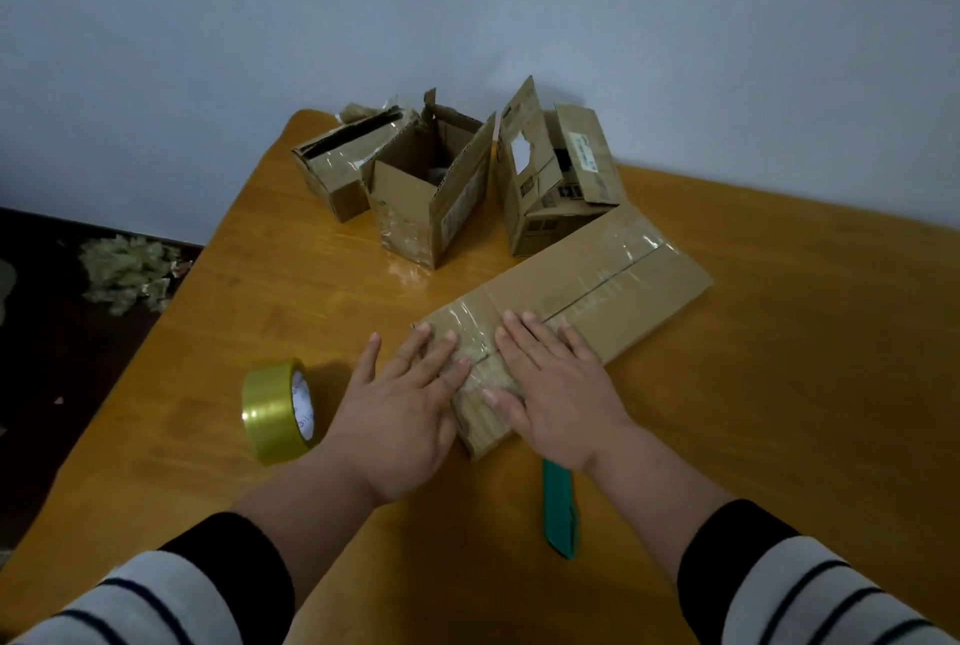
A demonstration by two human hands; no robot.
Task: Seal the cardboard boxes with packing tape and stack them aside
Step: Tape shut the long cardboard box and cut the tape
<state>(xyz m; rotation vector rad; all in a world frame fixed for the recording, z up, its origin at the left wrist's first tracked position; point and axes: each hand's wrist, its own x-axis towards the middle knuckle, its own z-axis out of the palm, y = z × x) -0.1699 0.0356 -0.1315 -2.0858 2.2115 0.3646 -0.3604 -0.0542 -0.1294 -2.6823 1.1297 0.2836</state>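
Both hands are lying flat on the near end of the long flat box (566,301), which is resting on the wooden table (779,384) in front of the person. The left hand (405,400) is pressing with straight, spread fingers beside the centre seam; the right hand (550,379) is doing the same on the other side, gripping nothing. Judged step: rubbing the tape down over the seam at this end.

To do it well, the palms should be working outward from the seam, pushing air out, then wrapping the tape end over the box edge.

The tape on the box is looking clear and glossy, wrinkled in places over dull brown corrugated card. The tape roll (278,410), yellowish with a white core, is standing on edge just left of the left hand. A green cutter (561,514) is lying near the right wrist.

Three small boxes are waiting at the far edge: the left box (337,166) partly taped, the middle box (431,187) gaping open, the right box (556,171) with flaps up
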